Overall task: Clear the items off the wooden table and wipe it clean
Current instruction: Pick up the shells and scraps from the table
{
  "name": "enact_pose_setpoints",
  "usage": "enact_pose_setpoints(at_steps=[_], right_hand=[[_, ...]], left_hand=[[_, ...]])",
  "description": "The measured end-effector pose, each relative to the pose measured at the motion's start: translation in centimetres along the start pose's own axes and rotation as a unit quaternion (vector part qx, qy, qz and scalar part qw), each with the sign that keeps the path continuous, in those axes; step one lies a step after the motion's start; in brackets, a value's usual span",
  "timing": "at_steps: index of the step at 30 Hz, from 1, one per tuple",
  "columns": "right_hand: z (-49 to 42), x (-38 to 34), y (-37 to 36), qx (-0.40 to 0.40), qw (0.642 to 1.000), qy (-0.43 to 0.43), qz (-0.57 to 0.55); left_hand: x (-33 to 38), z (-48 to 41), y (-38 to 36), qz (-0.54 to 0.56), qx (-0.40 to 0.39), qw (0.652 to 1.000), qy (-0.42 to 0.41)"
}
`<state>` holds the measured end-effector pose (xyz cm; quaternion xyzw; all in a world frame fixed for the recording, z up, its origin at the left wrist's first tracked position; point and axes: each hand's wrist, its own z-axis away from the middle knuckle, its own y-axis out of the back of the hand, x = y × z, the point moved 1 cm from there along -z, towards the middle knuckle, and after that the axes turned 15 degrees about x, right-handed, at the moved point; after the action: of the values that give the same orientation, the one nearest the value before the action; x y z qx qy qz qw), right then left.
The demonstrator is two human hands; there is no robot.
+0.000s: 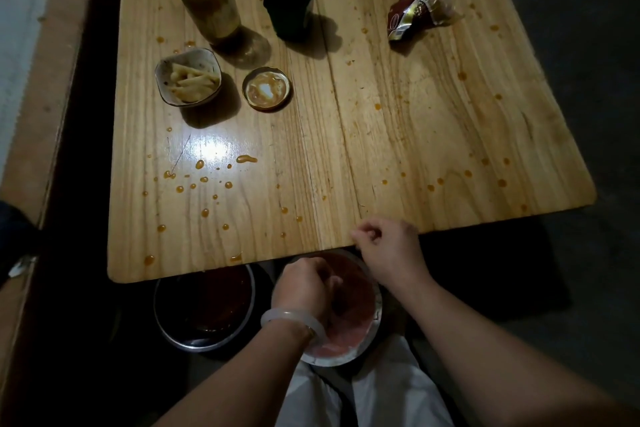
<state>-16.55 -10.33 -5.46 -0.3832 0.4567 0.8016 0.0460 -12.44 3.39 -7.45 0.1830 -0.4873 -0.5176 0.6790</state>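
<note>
The wooden table (pixel 381 135) is spattered with orange sauce drops. On its far part stand a smeared glass jar (pixel 206 0), a black container with a yellow-green lid (pixel 291 4), a crumpled red wrapper (pixel 417 12), a small bowl of pale strips (pixel 188 78) and a round sauce-stained lid (pixel 266 89). Below the front edge, my left hand (pixel 303 288) reaches over the left rim of a white bowl (pixel 356 329) with reddish residue, its fingers curled down inside. My right hand (pixel 384 246) hovers at the table's front edge, fingers loosely curled, holding nothing.
A dark metal bowl (pixel 204 312) with dark red sauce sits on the floor under the table's front edge, left of the white bowl. My white-clad lap (pixel 381 395) is below. A dark gap and a pale floor strip (pixel 31 45) run along the table's left side.
</note>
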Motion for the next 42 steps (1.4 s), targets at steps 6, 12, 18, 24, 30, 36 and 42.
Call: enact_pose_setpoints(at_steps=[6, 12, 18, 24, 30, 36, 42], right_hand=[[-3.9, -0.1, -1.3, 0.077, 0.997, -0.007, 0.029], [-3.7, 0.1, -1.4, 0.066, 0.988, 0.079, 0.112], [-1.0, 1.5, -1.1, -0.047, 0.962, 0.230, 0.142], [1.1, 2.3, -1.1, -0.098, 0.954, 0.261, 0.107], [-0.9, 1.3, -0.7, -0.021, 0.985, 0.163, 0.053], [-3.1, 1.4, -1.0, 0.029, 0.987, 0.149, 0.054], [-0.7, 1.3, -1.1, -0.087, 0.941, 0.293, 0.144]], left_hand=[[0.5, -0.4, 0.3, 0.051, 0.017, 0.997, -0.049], [1.6, -1.6, 0.9, 0.087, 0.051, 0.993, -0.056], [2.5, -2.9, 1.4, 0.097, 0.096, 0.990, -0.041], [2.1, -3.6, 1.6, 0.056, 0.110, 0.992, -0.035], [2.1, -4.0, 1.7, 0.051, 0.116, 0.991, -0.040], [2.5, -4.4, 1.8, 0.060, 0.109, 0.991, -0.045], [2.9, -4.6, 1.8, 0.045, 0.114, 0.991, -0.046]])
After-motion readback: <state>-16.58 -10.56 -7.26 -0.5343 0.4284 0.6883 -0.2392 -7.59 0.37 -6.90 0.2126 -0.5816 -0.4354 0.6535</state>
